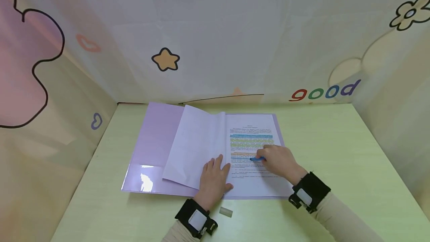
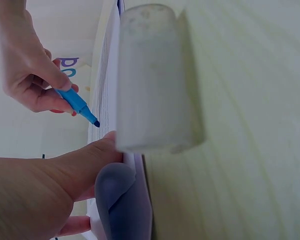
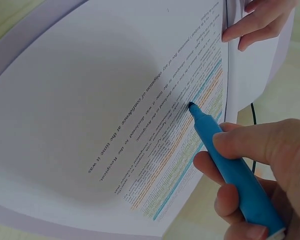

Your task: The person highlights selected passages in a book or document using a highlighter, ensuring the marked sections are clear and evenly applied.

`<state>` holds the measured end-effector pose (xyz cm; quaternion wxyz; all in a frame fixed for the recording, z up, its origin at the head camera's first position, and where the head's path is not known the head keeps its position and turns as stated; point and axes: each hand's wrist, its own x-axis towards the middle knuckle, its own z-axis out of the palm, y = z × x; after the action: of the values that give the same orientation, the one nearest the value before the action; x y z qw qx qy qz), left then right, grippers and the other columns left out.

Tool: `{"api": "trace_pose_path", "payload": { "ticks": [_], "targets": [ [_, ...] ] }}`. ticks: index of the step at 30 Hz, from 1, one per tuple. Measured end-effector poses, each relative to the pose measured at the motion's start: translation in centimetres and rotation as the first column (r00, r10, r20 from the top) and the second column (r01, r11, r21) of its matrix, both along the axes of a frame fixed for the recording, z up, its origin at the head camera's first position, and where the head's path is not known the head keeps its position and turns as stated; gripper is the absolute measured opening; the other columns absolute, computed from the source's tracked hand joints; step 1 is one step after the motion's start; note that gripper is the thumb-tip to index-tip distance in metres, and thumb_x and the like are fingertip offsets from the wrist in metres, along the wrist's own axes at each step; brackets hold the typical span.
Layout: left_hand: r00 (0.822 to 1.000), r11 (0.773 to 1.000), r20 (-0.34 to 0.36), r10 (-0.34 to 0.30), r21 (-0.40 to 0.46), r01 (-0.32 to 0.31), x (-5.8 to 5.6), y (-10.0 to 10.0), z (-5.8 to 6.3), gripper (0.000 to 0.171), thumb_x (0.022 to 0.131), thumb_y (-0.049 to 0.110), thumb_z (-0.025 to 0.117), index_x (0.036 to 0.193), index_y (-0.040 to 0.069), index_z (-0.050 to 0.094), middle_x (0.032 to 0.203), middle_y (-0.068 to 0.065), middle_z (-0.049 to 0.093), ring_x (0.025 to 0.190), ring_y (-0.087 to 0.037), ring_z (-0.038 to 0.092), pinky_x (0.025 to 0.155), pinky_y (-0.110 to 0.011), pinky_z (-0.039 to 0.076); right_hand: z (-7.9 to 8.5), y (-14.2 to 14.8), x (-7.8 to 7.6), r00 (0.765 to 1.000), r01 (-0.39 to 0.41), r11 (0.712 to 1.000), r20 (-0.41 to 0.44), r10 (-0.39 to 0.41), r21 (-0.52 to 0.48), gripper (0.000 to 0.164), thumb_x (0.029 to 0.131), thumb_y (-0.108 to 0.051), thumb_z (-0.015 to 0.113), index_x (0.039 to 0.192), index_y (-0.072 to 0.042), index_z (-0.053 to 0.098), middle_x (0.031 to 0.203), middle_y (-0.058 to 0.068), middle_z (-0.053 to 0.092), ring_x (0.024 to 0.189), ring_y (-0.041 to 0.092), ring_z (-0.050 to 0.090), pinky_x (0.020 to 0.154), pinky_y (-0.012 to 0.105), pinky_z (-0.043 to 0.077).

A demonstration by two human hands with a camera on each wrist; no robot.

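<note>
In the head view, my right hand [image 1: 278, 160] pinches a blue highlighter [image 1: 257, 158] over the printed page [image 1: 252, 182] of a document. Its dark tip meets a line of text in the right wrist view, at the end of a blue streak below an orange one. Blue, yellow-green and orange bands mark several lines. My left hand [image 1: 215, 178] rests with fingers spread by the fold, on the turned-over sheet [image 1: 195, 148] and the page's edge. The papers lie in an open purple folder [image 1: 161, 122].
A small pale, roughly cylindrical piece [image 1: 226, 212] lies on the light green table [image 1: 336, 152] just below the folder, close to my left wrist. A patterned white curtain [image 1: 215, 40] stands behind the table. Both wrists carry black straps with cameras.
</note>
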<state>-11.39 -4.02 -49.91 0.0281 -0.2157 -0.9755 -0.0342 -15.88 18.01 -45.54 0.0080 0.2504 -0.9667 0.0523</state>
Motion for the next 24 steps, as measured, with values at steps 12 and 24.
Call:
{"api": "trace_pose_path", "payload": {
  "ticks": [12,24],
  "targets": [
    [1.0,1.0,0.015,0.0,0.02,0.0,0.0,0.0,-0.1,0.066,0.069,0.047,0.073,0.123,0.013,0.055,0.134,-0.016,0.04,0.116,-0.035,0.041,0.096,-0.046,0.037,0.1,0.7,0.3,1.0,0.024,1.0,-0.006,-0.024,0.019,0.014,0.075,-0.008,0.067,0.086,-0.015,0.069,0.076,-0.001,0.06,0.056,0.011,0.041,0.041,0.022,0.03],
    [1.0,1.0,0.016,-0.005,0.023,0.004,0.0,-0.1,-0.2,0.066,0.07,0.047,0.072,0.123,0.013,0.055,0.134,-0.016,0.04,0.116,-0.035,0.041,0.096,-0.046,0.037,0.1,1.4,0.5,0.999,0.036,0.999,-0.012,-0.036,0.022,0.014,0.075,-0.008,0.067,0.085,-0.016,0.069,0.076,-0.002,0.06,0.054,0.01,0.039,0.041,0.022,0.028]
  ]
}}
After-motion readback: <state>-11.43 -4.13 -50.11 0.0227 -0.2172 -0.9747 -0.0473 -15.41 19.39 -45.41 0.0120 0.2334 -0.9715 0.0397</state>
